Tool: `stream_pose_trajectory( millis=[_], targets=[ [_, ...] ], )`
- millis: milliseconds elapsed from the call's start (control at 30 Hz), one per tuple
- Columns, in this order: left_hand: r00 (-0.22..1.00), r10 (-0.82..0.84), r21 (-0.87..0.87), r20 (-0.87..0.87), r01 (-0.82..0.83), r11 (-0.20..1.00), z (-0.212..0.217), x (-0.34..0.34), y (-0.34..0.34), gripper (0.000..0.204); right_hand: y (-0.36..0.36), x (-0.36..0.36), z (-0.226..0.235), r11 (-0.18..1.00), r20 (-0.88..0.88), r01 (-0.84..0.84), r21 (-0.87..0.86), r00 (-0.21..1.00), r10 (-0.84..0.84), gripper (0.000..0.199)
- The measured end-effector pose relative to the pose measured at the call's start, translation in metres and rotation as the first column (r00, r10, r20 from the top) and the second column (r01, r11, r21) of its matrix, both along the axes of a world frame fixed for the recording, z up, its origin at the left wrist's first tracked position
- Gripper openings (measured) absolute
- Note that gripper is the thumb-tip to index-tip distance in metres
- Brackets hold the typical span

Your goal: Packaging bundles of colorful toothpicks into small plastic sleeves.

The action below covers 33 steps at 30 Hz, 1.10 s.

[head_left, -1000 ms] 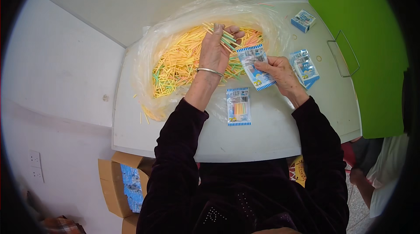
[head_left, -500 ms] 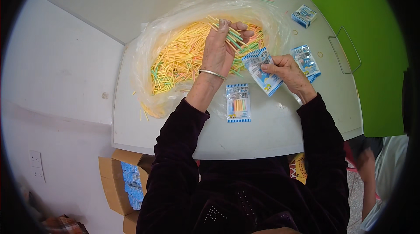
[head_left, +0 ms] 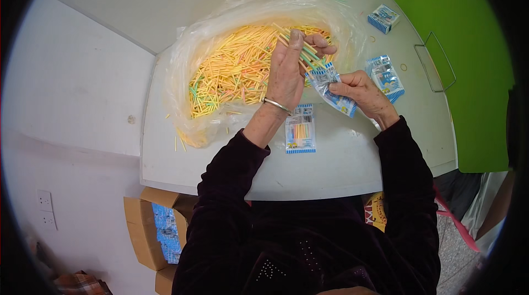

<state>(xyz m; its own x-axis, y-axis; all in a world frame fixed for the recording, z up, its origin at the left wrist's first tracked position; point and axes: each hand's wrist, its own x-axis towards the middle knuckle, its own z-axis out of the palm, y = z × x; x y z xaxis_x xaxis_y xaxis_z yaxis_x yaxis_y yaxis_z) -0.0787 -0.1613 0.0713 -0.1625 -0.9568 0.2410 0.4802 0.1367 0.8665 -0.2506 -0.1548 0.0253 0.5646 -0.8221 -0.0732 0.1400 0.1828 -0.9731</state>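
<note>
My left hand (head_left: 287, 71), with a bangle at its wrist, is closed around a small bunch of thin pastel sticks (head_left: 313, 62). The lower ends of the bunch meet the upper edge of a blue-and-white plastic packet (head_left: 336, 96); how far inside they reach I cannot tell. Pinched between the thumb and fingers of my right hand (head_left: 366, 95), the packet hangs tilted. Behind my left hand a big clear plastic bag (head_left: 184, 74) lies spread, heaped with loose sticks (head_left: 234, 63), mostly yellow. A packet with sticks in it (head_left: 301, 131) rests flat just below my left hand.
At the table's right lie a stack of packets (head_left: 387, 77), a banded bundle (head_left: 384, 17) and rubber bands. A wire handle (head_left: 435, 63) juts from the green panel (head_left: 457, 74). An open carton (head_left: 146, 229) of blue packets stands below the table's left edge.
My left hand has moved right and slightly down, bringing the sticks to the packet's upper edge. The packet has tipped a little. Another person's arm at the lower right has left the view.
</note>
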Motion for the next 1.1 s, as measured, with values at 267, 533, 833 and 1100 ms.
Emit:
stream_pose_trajectory(
  millis=[267,533,833,1100],
  targets=[
    [0.992,0.127,-0.065,-0.029,-0.128,0.990,0.004,0.002,-0.001,0.040,0.002,-0.002,-0.001,0.998,-0.067,-0.056,-0.010,0.996,0.055,0.025],
    [0.987,0.159,0.000,-0.010,-0.159,0.987,-0.003,-0.009,0.013,0.039,0.001,0.001,-0.003,0.999,-0.024,-0.047,0.013,0.999,0.047,0.023],
    [0.972,0.232,-0.029,-0.040,-0.233,0.972,-0.014,-0.002,0.023,0.032,0.003,0.000,-0.002,1.000,-0.049,0.005,-0.030,0.999,-0.007,0.025],
    [0.989,0.125,-0.045,0.076,-0.121,0.992,-0.014,-0.003,0.027,0.032,0.002,-0.001,-0.004,0.998,-0.083,-0.039,-0.045,0.996,0.035,0.025]
  ],
)
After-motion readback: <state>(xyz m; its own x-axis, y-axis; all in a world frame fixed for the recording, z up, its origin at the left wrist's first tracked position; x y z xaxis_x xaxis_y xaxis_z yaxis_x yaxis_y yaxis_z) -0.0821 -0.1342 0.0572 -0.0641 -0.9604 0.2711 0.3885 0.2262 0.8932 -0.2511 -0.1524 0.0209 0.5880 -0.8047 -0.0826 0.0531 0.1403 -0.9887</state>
